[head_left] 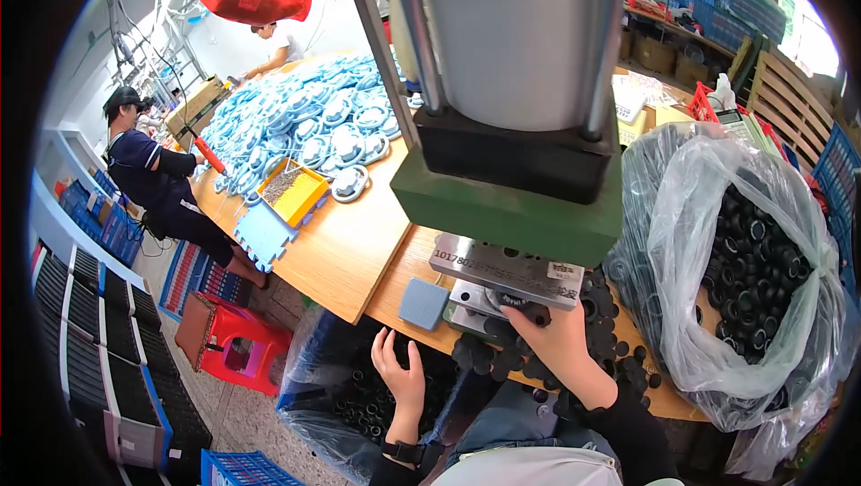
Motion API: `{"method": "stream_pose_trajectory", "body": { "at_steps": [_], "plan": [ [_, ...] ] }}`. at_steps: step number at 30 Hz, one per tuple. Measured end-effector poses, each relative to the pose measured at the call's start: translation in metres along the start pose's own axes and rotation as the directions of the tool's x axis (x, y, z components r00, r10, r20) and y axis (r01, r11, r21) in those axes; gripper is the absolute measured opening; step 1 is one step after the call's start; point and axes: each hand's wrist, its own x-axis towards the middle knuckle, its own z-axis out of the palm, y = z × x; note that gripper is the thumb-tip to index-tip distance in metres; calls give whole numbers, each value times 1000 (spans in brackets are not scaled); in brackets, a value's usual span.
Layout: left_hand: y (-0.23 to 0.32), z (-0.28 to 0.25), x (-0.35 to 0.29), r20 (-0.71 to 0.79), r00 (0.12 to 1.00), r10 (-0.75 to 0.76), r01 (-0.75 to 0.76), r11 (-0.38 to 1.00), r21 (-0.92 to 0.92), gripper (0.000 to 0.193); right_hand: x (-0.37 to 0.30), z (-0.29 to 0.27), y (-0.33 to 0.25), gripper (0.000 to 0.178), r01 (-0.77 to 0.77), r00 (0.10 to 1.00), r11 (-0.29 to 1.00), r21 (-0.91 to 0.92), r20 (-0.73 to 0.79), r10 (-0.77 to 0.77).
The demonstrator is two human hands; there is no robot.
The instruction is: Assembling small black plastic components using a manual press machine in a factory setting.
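A workshop surrounds the worker, and a wooden bench (345,257) crosses its middle. Over the bench stands a large press with a green block (507,203). To its right, a clear plastic bag (691,334) holds many black rings (758,280); below the bench edge, a plastic-lined bin (309,437) holds more of them. Under the press, a steel upper plate (502,271) stands apart from the lower block (468,298), so this cycle appears not yet closed.

The left hand (402,383) is wide, its fingers spread above the bin, and no part is visible in it. The right hand (565,347) reaches to the tooling, its thumb beside a dark round part (536,314) between plate and block. Some fingers are hidden, therefore one cannot tell if it grips this part.

Loose black discs (475,353) lie around the block, near the right hand. The work seems to be in the middle of a long run: numerous rings are probably finished, while many discs perhaps remain. Which container receives the finished ones is not clear.
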Motion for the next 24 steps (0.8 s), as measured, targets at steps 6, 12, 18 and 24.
{"method": "stream_pose_trajectory", "body": {
  "at_steps": [6,12,18,24],
  "plan": [
    [7,13,32,103,957,269,-274,961,33,43,6,15,-15,30,-59,985,970,-236,-174,18],
    [-4,45,41,326,898,297,-337,939,73,37,4,16,-18,33,-97,980,975,-200,-189,59],
    [4,59,40,374,865,335,-395,913,97,37,-56,-56,-25,75,57,972,982,-181,-215,-96],
    [26,28,50,215,894,393,-352,913,-206,46,-69,-181,80,27,-274,856,894,-354,-514,60]
  ]
}}
